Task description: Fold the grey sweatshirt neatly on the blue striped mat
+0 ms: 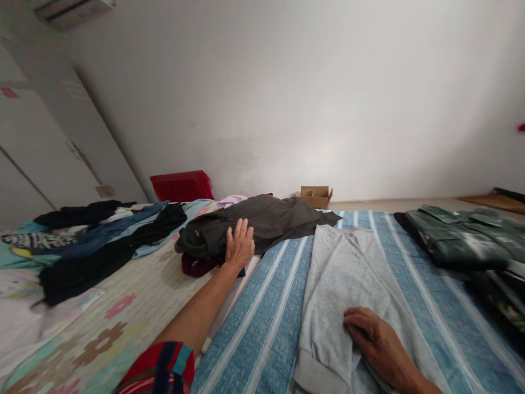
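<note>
A light grey garment (348, 284) lies spread on the blue striped sheet (262, 323). My right hand (375, 339) rests flat on its lower part, fingers stretched toward the left. My left hand (239, 243) reaches far forward, fingers together and flat on a dark grey-brown garment (266, 221) that lies across a small heap, with a dark red piece (197, 265) under it. Neither hand grips anything.
A heap of dark and blue clothes (102, 241) covers the flowered sheet (123, 323) at left. Folded dark green clothes (459, 238) are stacked at right. By the wall stand a red crate (182, 186) and a small cardboard box (315, 196). White cupboards (36, 148) are at far left.
</note>
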Motion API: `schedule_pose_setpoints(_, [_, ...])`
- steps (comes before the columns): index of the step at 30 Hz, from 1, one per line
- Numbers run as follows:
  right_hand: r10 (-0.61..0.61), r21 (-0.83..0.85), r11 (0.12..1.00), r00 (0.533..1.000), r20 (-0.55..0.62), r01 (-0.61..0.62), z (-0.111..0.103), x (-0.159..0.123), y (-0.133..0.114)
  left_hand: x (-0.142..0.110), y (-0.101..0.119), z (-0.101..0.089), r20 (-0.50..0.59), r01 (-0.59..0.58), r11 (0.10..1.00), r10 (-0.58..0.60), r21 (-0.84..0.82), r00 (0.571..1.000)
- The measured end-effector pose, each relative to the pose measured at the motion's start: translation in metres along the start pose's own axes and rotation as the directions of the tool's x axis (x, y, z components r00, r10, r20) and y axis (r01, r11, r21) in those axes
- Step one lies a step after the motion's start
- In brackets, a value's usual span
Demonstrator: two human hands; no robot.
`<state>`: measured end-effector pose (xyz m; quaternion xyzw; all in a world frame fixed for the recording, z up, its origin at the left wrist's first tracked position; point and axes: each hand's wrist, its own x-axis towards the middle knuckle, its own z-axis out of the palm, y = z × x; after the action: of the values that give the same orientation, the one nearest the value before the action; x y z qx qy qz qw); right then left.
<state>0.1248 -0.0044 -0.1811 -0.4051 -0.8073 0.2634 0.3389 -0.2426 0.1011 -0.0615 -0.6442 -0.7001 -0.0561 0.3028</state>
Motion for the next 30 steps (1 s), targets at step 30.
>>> schedule_pose_setpoints(30, [0.075, -0.107, 0.991, 0.997, -0.036, -0.078, -0.030, 0.024, -0.015, -0.109, 0.205, -0.059, -0.046, -0.498, 0.530, 0.651, -0.686, 0.757])
